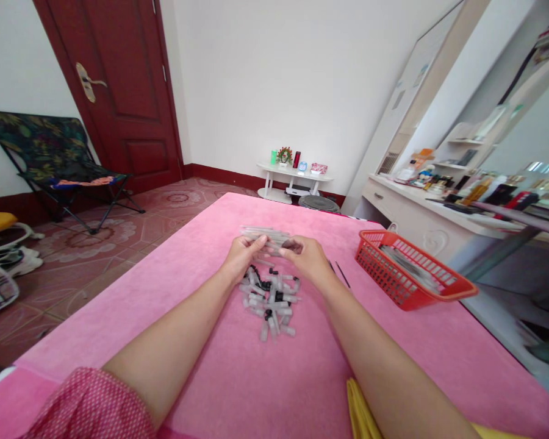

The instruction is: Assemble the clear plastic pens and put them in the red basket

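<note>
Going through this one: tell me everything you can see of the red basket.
The red basket is rectangular and open-topped, with perforated walls and a smooth rim, and looks like plastic. It stands upright on the pink cloth, to the right of the right hand, near the table's right side, set at a slant. Thin greyish strips lie inside, too blurred to count. Neither hand touches it.

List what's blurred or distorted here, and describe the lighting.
Head view: the thin translucent rods by the left hand and right hand look smeared; the door leans, seemingly from wide-angle distortion; the white wall looks softly lit, without harsh shadows.
</note>
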The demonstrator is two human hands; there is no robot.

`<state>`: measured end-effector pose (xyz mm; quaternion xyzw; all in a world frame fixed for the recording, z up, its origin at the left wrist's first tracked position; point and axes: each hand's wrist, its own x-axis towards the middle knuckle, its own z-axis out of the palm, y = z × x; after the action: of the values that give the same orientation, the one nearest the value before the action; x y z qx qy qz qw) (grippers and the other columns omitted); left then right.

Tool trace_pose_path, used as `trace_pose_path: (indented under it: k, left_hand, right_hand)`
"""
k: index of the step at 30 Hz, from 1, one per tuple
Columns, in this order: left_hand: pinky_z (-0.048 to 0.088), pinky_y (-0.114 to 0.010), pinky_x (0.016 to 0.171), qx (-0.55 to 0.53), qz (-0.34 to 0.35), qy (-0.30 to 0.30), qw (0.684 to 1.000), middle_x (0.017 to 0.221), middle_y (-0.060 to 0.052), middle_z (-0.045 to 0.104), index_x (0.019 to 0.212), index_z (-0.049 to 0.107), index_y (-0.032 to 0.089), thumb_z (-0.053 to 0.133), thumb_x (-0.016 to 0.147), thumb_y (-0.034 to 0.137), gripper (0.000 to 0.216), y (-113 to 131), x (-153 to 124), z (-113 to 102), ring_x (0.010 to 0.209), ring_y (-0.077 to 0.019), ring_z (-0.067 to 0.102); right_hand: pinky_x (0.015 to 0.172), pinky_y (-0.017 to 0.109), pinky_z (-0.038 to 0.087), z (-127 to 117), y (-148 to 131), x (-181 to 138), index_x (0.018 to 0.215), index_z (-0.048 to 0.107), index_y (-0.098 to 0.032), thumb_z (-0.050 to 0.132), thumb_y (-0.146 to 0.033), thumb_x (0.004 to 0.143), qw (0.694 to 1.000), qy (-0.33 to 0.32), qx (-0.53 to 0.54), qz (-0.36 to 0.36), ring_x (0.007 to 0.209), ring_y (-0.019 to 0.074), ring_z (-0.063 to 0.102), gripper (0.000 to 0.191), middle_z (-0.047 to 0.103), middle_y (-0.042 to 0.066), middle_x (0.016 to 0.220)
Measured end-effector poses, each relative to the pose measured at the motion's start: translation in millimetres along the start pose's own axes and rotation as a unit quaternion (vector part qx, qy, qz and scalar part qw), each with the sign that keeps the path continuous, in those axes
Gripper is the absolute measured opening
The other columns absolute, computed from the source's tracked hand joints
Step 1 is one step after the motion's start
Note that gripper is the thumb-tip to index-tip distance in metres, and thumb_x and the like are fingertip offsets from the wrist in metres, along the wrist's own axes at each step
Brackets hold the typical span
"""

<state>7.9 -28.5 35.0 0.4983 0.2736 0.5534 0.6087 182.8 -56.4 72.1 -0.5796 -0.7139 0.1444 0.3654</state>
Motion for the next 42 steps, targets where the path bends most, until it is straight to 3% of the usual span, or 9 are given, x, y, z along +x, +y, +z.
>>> trace_pose_path:
  k: [4,9,13,18,24,28,34,37,42]
  left_hand:
    - [0.052,-0.021,0.059,-0.044,-0.010,0.068,0.997,0.075,-0.006,0.069,0.081,0.064,0.010,0.072,0.067,0.040,0.034,-0.4,4.1,-5.2,0.063,-0.0125,0.065]
    - [0.052,-0.018,0.055,-0.077,-0.020,0.107,0.991,0.074,-0.004,0.068,0.082,0.061,0.012,0.071,0.070,0.039,0.032,-3.3,7.6,-7.5,0.061,-0.0104,0.065]
    - [0.053,-0.017,0.056,-0.087,-0.017,0.109,0.990,0.074,-0.004,0.068,0.082,0.062,0.011,0.072,0.069,0.037,0.031,-5.1,7.7,-6.9,0.062,-0.0106,0.066]
    - [0.053,-0.017,0.058,-0.095,-0.011,0.115,0.989,0.072,-0.003,0.067,0.081,0.062,0.010,0.075,0.066,0.035,0.031,-3.4,6.8,-6.4,0.065,-0.0113,0.067]
    - [0.054,-0.018,0.061,-0.107,-0.011,0.116,0.987,0.071,-0.002,0.067,0.077,0.063,0.010,0.078,0.061,0.030,0.030,-0.3,5.4,-4.8,0.068,-0.0119,0.067]
    - [0.054,-0.018,0.060,-0.099,-0.010,0.107,0.989,0.073,-0.003,0.068,0.078,0.063,0.010,0.077,0.063,0.031,0.030,-2.1,5.7,-4.6,0.067,-0.0121,0.067]
    - [0.054,-0.018,0.061,-0.093,-0.010,0.098,0.991,0.074,-0.005,0.069,0.079,0.063,0.009,0.074,0.066,0.034,0.030,-4.5,5.8,-5.0,0.067,-0.0122,0.068]
    - [0.054,-0.018,0.060,-0.101,-0.012,0.106,0.989,0.073,-0.005,0.069,0.079,0.063,0.010,0.074,0.068,0.033,0.028,-4.2,5.7,-4.7,0.065,-0.0120,0.068]
    - [0.053,-0.018,0.059,-0.112,-0.018,0.110,0.987,0.072,-0.004,0.069,0.079,0.062,0.010,0.073,0.069,0.031,0.025,-3.7,6.0,-3.8,0.064,-0.0120,0.068]
  right_hand:
    - [0.069,0.024,0.046,-44.3,20.1,7.8,0.081,0.070,-0.017,0.061,-0.023,0.071,0.996,0.035,-0.071,0.048,0.076,0.0154,0.063,0.015,0.071,0.005,0.084]
    - [0.060,0.023,0.044,-84.5,47.7,2.3,0.068,0.071,-0.020,0.066,-0.023,0.064,0.967,-0.021,-0.198,0.158,0.068,0.0169,0.063,0.008,0.069,0.004,0.068]
    - [0.056,0.023,0.042,-83.6,50.1,-2.5,0.066,0.071,-0.021,0.066,-0.024,0.061,0.945,-0.075,-0.254,0.192,0.066,0.0169,0.063,0.008,0.068,0.003,0.067]
    - [0.055,0.024,0.043,-66.2,29.2,-6.3,0.064,0.068,-0.019,0.066,-0.029,0.061,0.924,-0.165,-0.292,0.185,0.068,0.0189,0.064,0.010,0.068,0.005,0.068]
    - [0.067,0.032,0.047,-45.3,14.2,-13.0,0.085,0.069,-0.017,0.069,-0.025,0.058,0.888,-0.163,-0.392,0.179,0.088,0.0265,0.064,0.028,0.069,0.015,0.095]
    - [0.068,0.031,0.046,-40.9,8.8,-12.3,0.082,0.070,-0.016,0.060,-0.020,0.063,0.903,-0.158,-0.365,0.165,0.086,0.0262,0.065,0.021,0.069,0.015,0.090]
    - [0.056,0.023,0.039,-33.7,-3.2,-6.3,0.074,0.066,-0.017,0.051,-0.021,0.066,0.979,-0.123,-0.156,0.038,0.066,0.0161,0.061,0.017,0.067,0.004,0.070]
    - [0.053,0.021,0.036,-28.7,-5.3,-5.6,0.073,0.065,-0.017,0.050,-0.019,0.065,0.990,-0.115,-0.078,-0.010,0.060,0.0132,0.057,0.017,0.063,0.001,0.062]
    - [0.050,0.021,0.033,-26.2,-5.3,-7.1,0.070,0.065,-0.017,0.050,-0.018,0.064,0.992,-0.108,-0.055,-0.035,0.055,0.0122,0.053,0.016,0.061,-0.001,0.058]
